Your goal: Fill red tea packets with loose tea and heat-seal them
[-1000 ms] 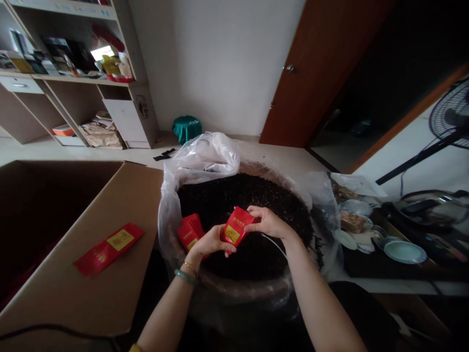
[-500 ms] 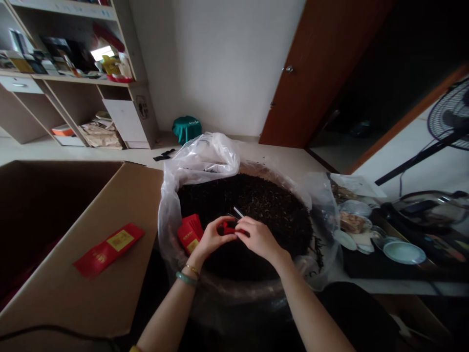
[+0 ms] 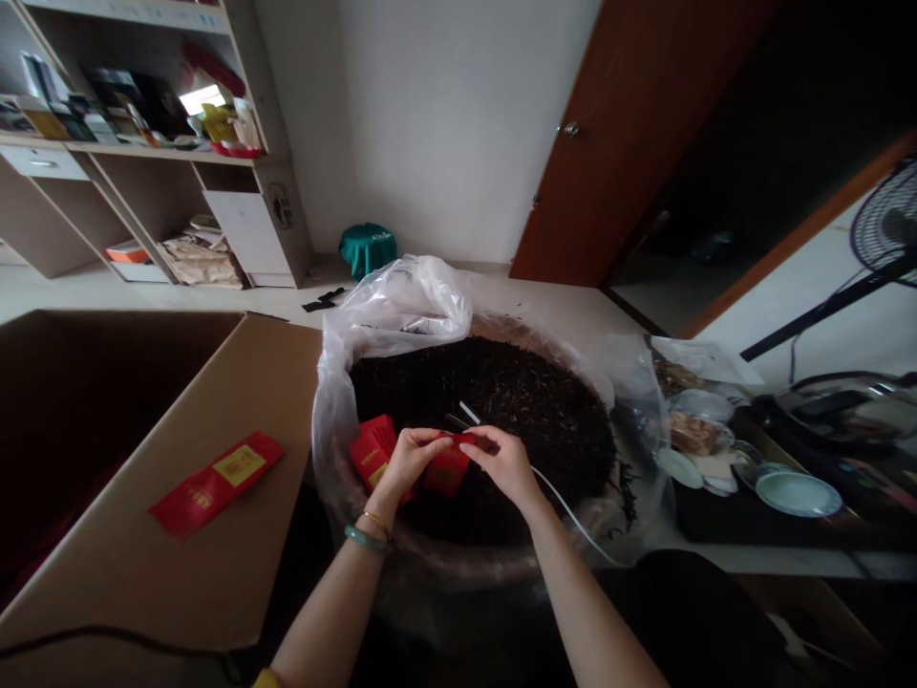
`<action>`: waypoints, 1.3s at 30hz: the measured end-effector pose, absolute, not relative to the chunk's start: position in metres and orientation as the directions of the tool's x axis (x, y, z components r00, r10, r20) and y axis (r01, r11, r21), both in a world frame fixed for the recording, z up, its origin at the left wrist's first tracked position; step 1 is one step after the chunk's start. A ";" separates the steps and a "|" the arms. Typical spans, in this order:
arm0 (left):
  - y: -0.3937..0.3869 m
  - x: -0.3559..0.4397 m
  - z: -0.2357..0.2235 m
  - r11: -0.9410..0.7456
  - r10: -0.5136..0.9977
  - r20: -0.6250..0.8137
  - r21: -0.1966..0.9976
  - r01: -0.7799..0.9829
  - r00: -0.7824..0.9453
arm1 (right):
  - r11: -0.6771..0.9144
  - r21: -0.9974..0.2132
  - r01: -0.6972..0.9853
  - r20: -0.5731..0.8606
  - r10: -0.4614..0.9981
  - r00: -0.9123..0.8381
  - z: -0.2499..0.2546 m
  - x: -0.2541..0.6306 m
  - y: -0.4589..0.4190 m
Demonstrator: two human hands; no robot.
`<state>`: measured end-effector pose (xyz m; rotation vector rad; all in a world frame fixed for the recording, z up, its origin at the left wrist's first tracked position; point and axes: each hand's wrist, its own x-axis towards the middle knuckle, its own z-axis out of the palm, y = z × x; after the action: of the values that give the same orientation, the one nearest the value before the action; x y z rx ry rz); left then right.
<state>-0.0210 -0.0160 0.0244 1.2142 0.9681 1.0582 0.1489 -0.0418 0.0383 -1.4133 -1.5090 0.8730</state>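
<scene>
Both my hands pinch the top edge of a small red packet (image 3: 445, 470) over a big round tub of dark loose tea leaves (image 3: 501, 401). My left hand (image 3: 408, 459) grips its left corner, my right hand (image 3: 501, 461) its right corner. A small stack of more red packets (image 3: 369, 449) leans at the tub's left rim, right beside my left hand. A thin metal tool (image 3: 465, 415) lies on the leaves just beyond my fingers.
A clear plastic liner (image 3: 401, 306) drapes the tub. A cardboard box flap (image 3: 179, 478) on the left carries two red packets (image 3: 215, 483). Dishes and a pot (image 3: 788, 487) crowd the right. Shelves (image 3: 143, 143) and a door (image 3: 608, 143) stand behind.
The packet was held upright showing its yellow label; my hands then lowered it toward the leaves and now hold it by its top edge, hanging lower.
</scene>
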 end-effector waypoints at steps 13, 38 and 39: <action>-0.021 -0.019 0.020 0.315 0.871 -0.210 0.932 -0.178 0.445 | 0.094 -0.918 0.385 0.115 0.993 0.032 0.045 0.140 -0.037; -0.015 -0.017 0.017 0.264 0.925 -0.195 0.947 -0.183 0.325 | 0.077 -0.891 0.447 -0.003 0.984 -0.176 0.037 0.203 -0.005; -0.015 -0.017 0.017 0.252 0.925 -0.184 0.952 -0.172 0.333 | 0.107 -0.881 0.461 -0.006 0.972 -0.237 0.046 0.200 -0.011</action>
<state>-0.0167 -0.0154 0.0169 1.0292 0.9243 0.9124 0.2002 -0.0105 0.0461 -1.4003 -1.7754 1.0677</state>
